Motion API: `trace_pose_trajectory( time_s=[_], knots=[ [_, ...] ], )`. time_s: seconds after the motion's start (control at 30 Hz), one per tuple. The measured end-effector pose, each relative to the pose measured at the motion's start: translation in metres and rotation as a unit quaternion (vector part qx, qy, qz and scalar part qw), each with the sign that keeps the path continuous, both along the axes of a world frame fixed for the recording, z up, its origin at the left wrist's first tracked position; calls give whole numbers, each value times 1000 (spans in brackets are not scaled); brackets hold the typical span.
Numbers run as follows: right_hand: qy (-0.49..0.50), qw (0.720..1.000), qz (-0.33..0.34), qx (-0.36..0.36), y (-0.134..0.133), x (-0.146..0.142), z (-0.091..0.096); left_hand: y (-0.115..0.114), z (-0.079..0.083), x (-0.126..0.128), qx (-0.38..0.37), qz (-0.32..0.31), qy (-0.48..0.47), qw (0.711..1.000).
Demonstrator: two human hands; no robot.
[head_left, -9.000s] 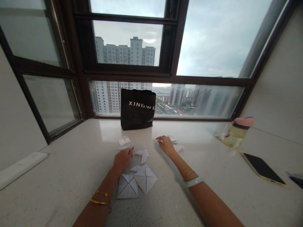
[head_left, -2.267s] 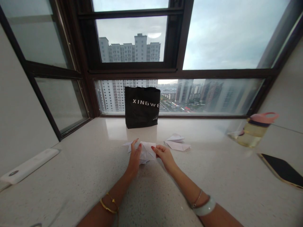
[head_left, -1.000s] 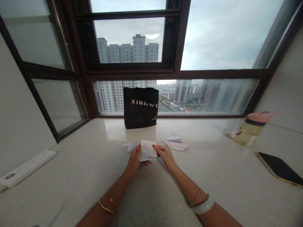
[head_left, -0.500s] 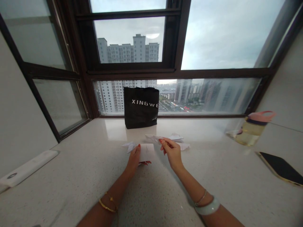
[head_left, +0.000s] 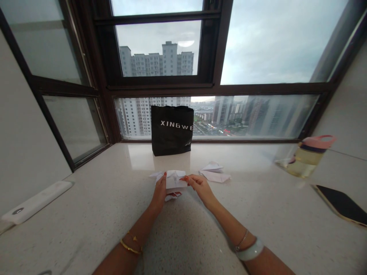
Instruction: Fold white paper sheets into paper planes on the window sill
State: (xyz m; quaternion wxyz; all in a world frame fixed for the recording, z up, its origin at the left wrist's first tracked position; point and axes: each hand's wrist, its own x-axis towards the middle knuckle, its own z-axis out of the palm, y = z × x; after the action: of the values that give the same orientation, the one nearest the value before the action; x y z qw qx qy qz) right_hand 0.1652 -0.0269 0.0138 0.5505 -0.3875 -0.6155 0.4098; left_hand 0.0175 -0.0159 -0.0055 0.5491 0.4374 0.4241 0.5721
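Both hands meet at the middle of a pale stone sill (head_left: 94, 214). My left hand (head_left: 159, 194) grips a small stack of folded white paper pieces (head_left: 175, 180), thumb on its left edge and fingers under it. My right hand (head_left: 198, 186) pinches the stack's right side. Just behind my left thumb a small folded paper (head_left: 155, 175) rests on the sill. Two more folded paper pieces (head_left: 214, 172) lie to the right of my right hand.
A black bag (head_left: 171, 130) with white letters stands against the window. A bottle with a pink lid (head_left: 307, 156) and a dark phone (head_left: 341, 211) are at the right. A white oblong device (head_left: 34, 201) lies at the left.
Nine seconds ago the papers lay spread over the sill; they now sit gathered in my hands. In the last half second my right hand brought another folded piece onto the stack.
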Motion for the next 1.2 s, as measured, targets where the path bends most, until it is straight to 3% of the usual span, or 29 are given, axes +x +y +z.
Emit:
trace_pose_trajectory(
  time_s=[0.2, 0.43, 0.63, 0.9, 1.2],
  knots=[
    [-10, 1000, 28, -9, 6, 1, -8, 0, 1, 1, -8, -25, -12, 1000],
    [-35, 999, 33, 24, 9, 6, -13, 1, -1, 0, 2, 6, -8, 1000],
    [-70, 996, 28, 36, 14, 8, -18, 0, 0, 0, 15, -5, 7, 1000],
    [-13, 999, 28, 7, 8, 2, -14, -1, -1, -4, 29, 38, 32, 998],
    [49, 998, 8, 38, 12, 12, -4, 1, 0, -4, 7, 77, 33, 996]
  ],
)
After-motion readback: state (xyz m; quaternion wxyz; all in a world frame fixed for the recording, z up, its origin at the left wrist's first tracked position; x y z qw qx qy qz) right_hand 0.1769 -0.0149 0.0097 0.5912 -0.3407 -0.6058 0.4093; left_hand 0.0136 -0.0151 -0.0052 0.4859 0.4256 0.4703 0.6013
